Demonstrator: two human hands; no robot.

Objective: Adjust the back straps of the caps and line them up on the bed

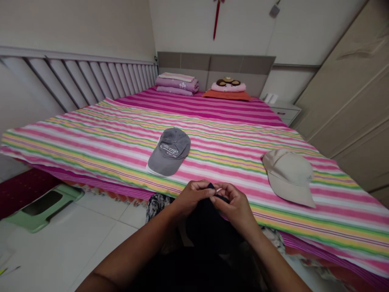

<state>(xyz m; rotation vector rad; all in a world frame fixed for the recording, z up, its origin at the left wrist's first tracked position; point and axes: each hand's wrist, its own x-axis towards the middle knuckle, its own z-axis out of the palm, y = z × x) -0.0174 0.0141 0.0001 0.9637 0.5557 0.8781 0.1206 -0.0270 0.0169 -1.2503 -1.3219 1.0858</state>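
Hands (191,197) pinching soft dark cloth (209,227)

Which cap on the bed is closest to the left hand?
The grey baseball cap with white embroidered lettering, just beyond the left hand; the beige cap lies farther off, past the right hand.

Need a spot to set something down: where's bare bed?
Free: striped bedspread between the gray cap and beige cap, and beyond them toward the headboard. Crowded: the headboard end, with folded bedding and a pillow; also the near edge, where the left hand and right hand pinch dark cloth.
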